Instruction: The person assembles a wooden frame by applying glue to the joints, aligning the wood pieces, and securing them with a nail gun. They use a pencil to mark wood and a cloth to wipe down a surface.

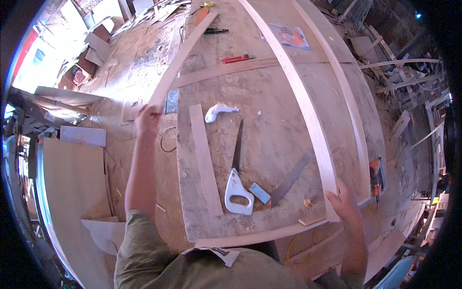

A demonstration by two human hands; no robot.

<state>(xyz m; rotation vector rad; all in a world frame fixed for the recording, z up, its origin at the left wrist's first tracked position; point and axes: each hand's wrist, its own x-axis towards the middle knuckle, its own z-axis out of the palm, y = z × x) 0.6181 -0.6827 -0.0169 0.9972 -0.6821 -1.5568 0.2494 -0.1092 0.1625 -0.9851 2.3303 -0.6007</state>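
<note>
My left hand (pixel 149 116) grips the near end of a pale wooden strip (pixel 187 50), held at the left of the worktable (pixel 260 96). My right hand (pixel 340 197) is closed on the lower end of a long wooden strip (pixel 298 82) that runs up the table. Another long strip (pixel 350 98) lies to its right. Between my hands are a hand saw with white handle (pixel 231 192), a second saw blade (pixel 293 178), a pale blue block (pixel 260 191) and a crumpled white scrap (pixel 216 111). A short flat board (pixel 206 159) lies left of the saw.
A red-handled tool (pixel 236 59), a printed packet (pixel 291 36) and a yellow item (pixel 208 4) lie toward the back. An orange power tool (pixel 377 178) is at the right edge. Stacked panels (pixel 70 183) stand left; scrap wood (pixel 399 82) piles beyond the table's right side.
</note>
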